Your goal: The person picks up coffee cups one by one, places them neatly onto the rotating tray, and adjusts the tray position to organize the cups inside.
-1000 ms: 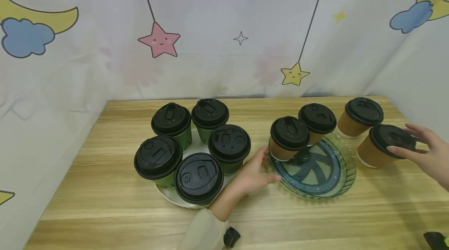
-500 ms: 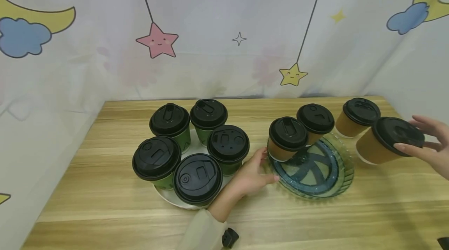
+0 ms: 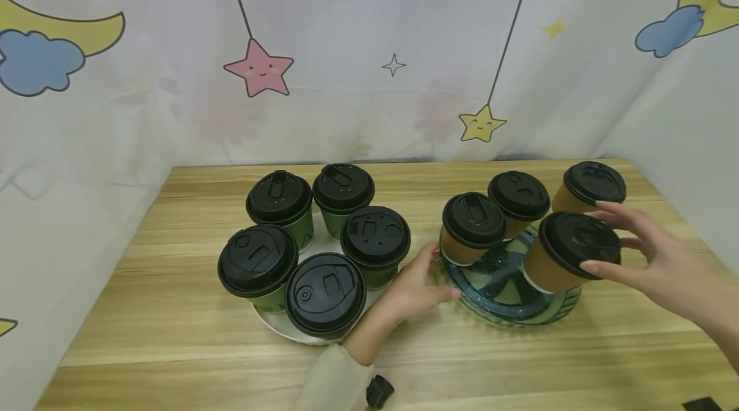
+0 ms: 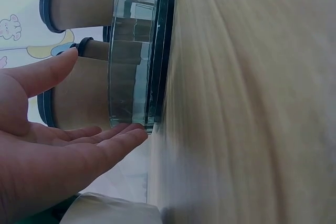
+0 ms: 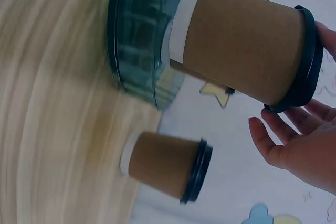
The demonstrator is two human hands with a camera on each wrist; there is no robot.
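My right hand (image 3: 664, 267) pinches the black lid of a brown paper coffee cup (image 3: 545, 267) between thumb and fingers. That cup tilts over the right part of a bluish-green clear glass dish (image 3: 568, 305); the right wrist view shows its white base (image 5: 184, 24) by the dish wall. Two more lidded brown cups stand in the dish, one at the left (image 3: 462, 247) and one behind (image 3: 519, 196). My left hand (image 3: 412, 289) rests its outstretched fingers against the dish's left side, thumb spread away from them, as the left wrist view shows.
On the left, a white plate (image 3: 276, 326) bears several green coffee cups with black lids (image 3: 326, 295), close beside my left forearm. Another brown cup (image 3: 594, 183) stands on the wooden table (image 3: 144, 334) behind the right hand. A printed cloth (image 3: 346, 109) hangs along the back.
My right hand has lifted the brown cup off the table at the right and carried it left over the glass dish. The left hand has stayed at the dish's side.
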